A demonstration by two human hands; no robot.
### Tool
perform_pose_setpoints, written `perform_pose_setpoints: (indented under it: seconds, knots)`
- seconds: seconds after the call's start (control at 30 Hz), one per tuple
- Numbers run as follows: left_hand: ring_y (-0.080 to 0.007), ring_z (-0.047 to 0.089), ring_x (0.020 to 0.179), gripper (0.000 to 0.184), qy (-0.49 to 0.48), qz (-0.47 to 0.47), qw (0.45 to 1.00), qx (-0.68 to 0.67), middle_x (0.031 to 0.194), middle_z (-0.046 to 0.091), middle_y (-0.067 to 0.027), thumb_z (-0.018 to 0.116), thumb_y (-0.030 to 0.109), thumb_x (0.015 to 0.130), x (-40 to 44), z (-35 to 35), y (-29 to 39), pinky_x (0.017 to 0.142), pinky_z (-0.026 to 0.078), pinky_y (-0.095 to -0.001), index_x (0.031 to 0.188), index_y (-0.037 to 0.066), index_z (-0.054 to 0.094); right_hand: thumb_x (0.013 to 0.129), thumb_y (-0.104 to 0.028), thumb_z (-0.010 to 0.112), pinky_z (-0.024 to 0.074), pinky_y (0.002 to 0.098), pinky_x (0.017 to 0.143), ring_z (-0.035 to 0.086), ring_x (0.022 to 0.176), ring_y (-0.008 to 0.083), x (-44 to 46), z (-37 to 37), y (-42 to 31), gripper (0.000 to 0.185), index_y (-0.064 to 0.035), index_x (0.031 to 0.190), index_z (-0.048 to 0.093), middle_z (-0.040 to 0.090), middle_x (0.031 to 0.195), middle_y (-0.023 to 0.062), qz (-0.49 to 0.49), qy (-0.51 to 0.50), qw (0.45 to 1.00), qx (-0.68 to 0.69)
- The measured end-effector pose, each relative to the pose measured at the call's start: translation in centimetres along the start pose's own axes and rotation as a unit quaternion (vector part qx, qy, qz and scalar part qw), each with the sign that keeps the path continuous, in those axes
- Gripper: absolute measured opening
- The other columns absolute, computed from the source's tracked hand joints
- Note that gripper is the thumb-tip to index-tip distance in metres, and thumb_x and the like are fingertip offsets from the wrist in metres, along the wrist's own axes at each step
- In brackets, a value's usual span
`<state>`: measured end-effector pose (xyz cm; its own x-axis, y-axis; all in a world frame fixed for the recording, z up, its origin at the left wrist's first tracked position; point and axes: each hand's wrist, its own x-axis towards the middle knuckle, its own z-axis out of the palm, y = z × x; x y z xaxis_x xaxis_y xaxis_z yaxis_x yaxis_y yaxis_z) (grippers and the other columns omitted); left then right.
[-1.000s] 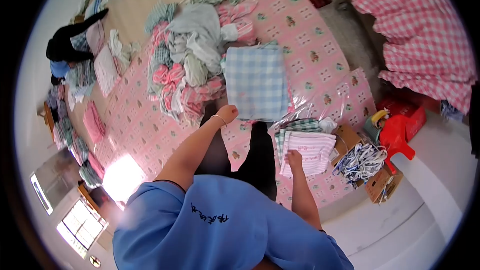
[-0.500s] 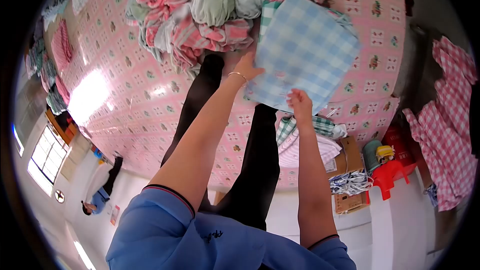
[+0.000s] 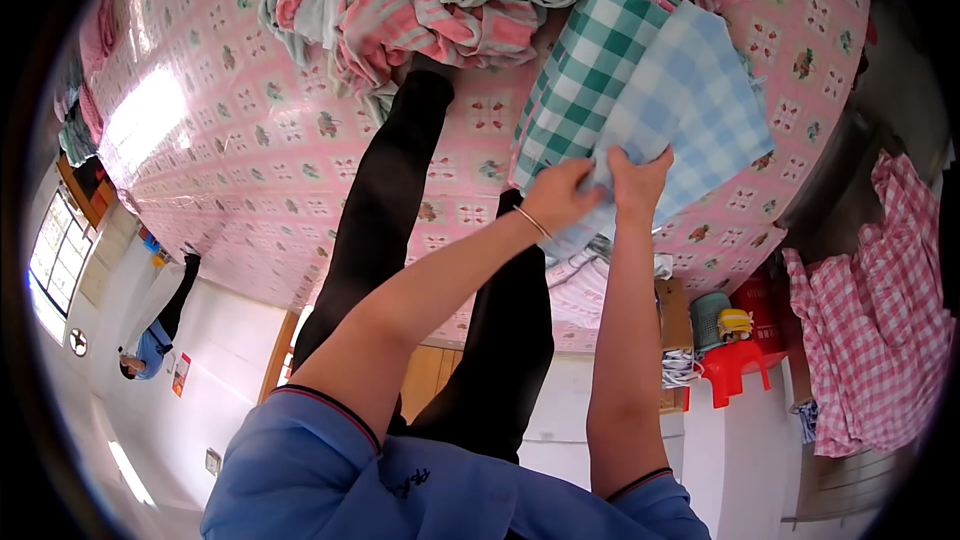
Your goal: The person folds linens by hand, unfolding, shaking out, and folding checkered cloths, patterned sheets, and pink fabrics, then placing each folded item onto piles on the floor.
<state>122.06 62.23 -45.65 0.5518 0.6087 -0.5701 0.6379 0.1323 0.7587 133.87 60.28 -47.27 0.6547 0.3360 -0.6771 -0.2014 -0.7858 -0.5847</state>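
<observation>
A light blue and white checked cloth (image 3: 700,90) lies folded over on the table, its near part bunched and lifted. My right hand (image 3: 640,180) has its thumb and fingers closed on the folds of this cloth. Close on its left, my left hand (image 3: 560,200), with a bracelet at the wrist, curls its fingers at the cloth's near left edge; the fingertips are a little blurred. Under and beside the blue cloth shows a green and white checked cloth (image 3: 585,80), with a bit of red patterned fabric at its far end.
A heap of pink striped and pale green cloths (image 3: 440,15) covers the far side of the pink patterned table (image 3: 290,160). At right are a red stool (image 3: 735,370), a cardboard box (image 3: 675,315) and hanging pink checked fabric (image 3: 875,320). Another person (image 3: 150,350) is far left.
Both hands have come together at the cloth's near edge. The blue cloth is pulled rightward and folded, uncovering much of the green checked cloth. The view has shifted slightly.
</observation>
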Motion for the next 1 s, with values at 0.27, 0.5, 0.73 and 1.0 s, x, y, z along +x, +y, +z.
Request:
perform_pose_setpoints:
  seconds: [0.27, 0.5, 0.73, 1.0]
  knots:
    - [-0.0356, 0.052, 0.084, 0.041, 0.248, -0.102, 0.959, 0.094, 0.088, 0.053, -0.0204, 0.057, 0.025, 0.072, 9.6, -2.5, -7.1, 0.072, 0.041, -0.0411, 0.103, -0.001, 0.047, 0.056, -0.021, 0.062, 0.0333, 0.0367, 0.09, 0.041, 0.106, 0.0362, 0.6, 3.9, 0.3, 0.08, 0.0048, 0.122, 0.025, 0.034, 0.118, 0.0242, 0.032, -0.005, 0.99, -0.137]
    - [-0.0339, 0.055, 0.071, 0.019, 0.137, -0.067, 0.98, 0.13, 0.075, 0.055, -0.0162, 0.058, 0.014, 0.066, 6.4, 0.3, -2.0, 0.06, 0.043, -0.0418, 0.081, 0.005, 0.052, 0.065, -0.009, 0.058, 0.0301, 0.039, 0.091, 0.043, 0.103, 0.0315, -1.6, 0.6, -5.3, 0.051, 0.0049, 0.11, 0.041, 0.047, 0.107, 0.0204, -0.389, 0.102, 0.885, -0.234]
    - [-0.0318, 0.054, 0.064, 0.025, 0.214, 0.064, 0.969, 0.102, 0.07, 0.055, -0.0137, 0.057, 0.01, 0.062, 4.6, 2.1, -2.6, 0.058, 0.044, -0.0392, 0.086, 0.004, 0.053, 0.062, -0.005, 0.058, 0.0322, 0.038, 0.089, 0.044, 0.103, 0.0274, 5.8, 9.7, -5.7, 0.036, -0.0037, 0.098, 0.053, 0.05, 0.104, 0.0129, -0.551, -0.241, 0.624, -0.5]
    - [-0.0342, 0.052, 0.068, 0.016, 0.117, 0.077, 0.99, -0.011, 0.077, 0.056, -0.0158, 0.054, 0.014, 0.071, 6.1, -2.4, -6.9, 0.058, 0.042, -0.0395, 0.082, 0.003, 0.053, 0.071, -0.014, 0.052, 0.0379, 0.0343, 0.079, 0.052, 0.092, 0.0191, 9.0, 13.6, -4.4, 0.016, -0.0096, 0.082, 0.062, 0.059, 0.087, 0.0056, -0.498, -0.243, 0.45, -0.701]
